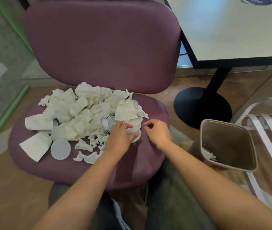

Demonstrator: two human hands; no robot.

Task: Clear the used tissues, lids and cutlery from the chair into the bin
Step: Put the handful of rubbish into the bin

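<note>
Sitting at the purple chair (98, 47), I have the seat before me, its left and centre heaped with tissues (75, 117), lids and forks; the right edge is bare, leaving room to sweep things across. The bin (241, 165) stands at lower right of the frame, just off that edge, mouth tilted toward me, a few scraps inside. My left hand (120, 131) curls round a stack of lids (136, 123) at centre. My right hand (156, 130) hovers beside it, fingers loosely bent, holding nothing. One lid (60, 149) lies apart, lower left.
</note>
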